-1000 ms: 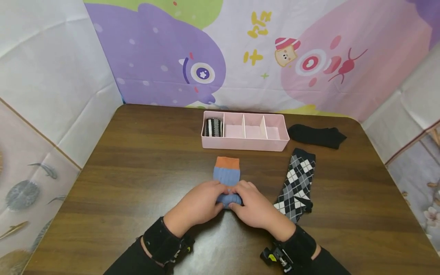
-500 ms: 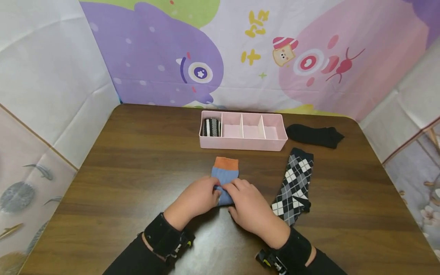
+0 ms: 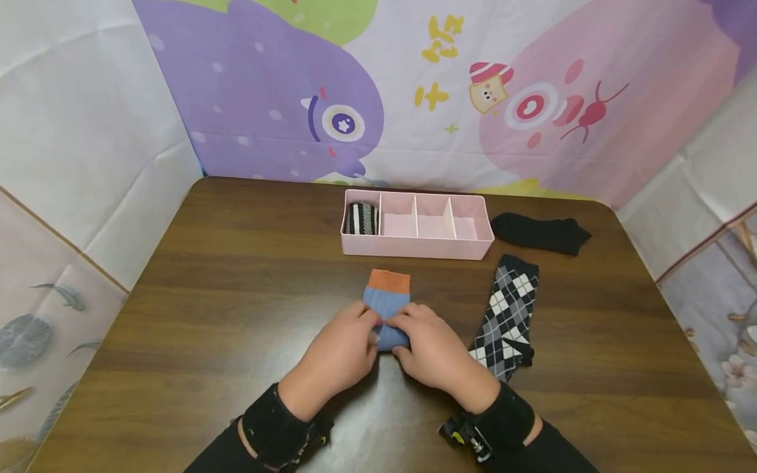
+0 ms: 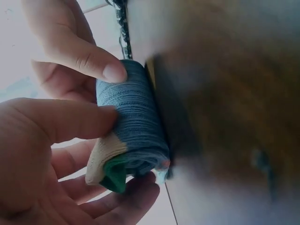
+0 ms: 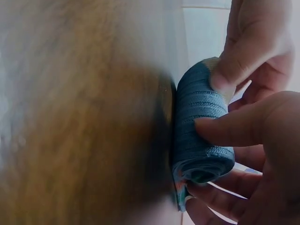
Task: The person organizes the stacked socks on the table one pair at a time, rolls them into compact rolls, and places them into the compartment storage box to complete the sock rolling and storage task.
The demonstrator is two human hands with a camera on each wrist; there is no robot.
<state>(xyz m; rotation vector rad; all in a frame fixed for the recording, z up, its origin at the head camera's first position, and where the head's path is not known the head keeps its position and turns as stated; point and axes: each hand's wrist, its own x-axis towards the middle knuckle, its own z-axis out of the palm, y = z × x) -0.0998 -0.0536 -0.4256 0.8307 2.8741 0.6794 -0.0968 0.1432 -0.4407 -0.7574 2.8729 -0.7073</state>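
A blue sock with an orange cuff (image 3: 390, 281) lies on the table, its near part rolled up and its cuff end still flat, pointing away from me. My left hand (image 3: 343, 345) grips the roll from the left, thumb on the near side. From the right my right hand (image 3: 434, 348) holds the same roll between thumb and fingers. In the left wrist view the roll (image 4: 136, 108) shows a cream and green patch at its end. The right wrist view shows the spiral of layers at the other end of the rolled sock (image 5: 201, 164).
Behind the hands stands a pink box (image 3: 416, 247) with several compartments; a black-and-white striped rolled sock (image 3: 362, 219) sits in the leftmost one. A black sock (image 3: 541, 233) lies right of the box. An argyle sock (image 3: 511, 309) lies near my right forearm.
Half a second ago my right hand was spread across the sock with its thumb off the roll; now its thumb is back against the roll. The left hand stays at the left side.
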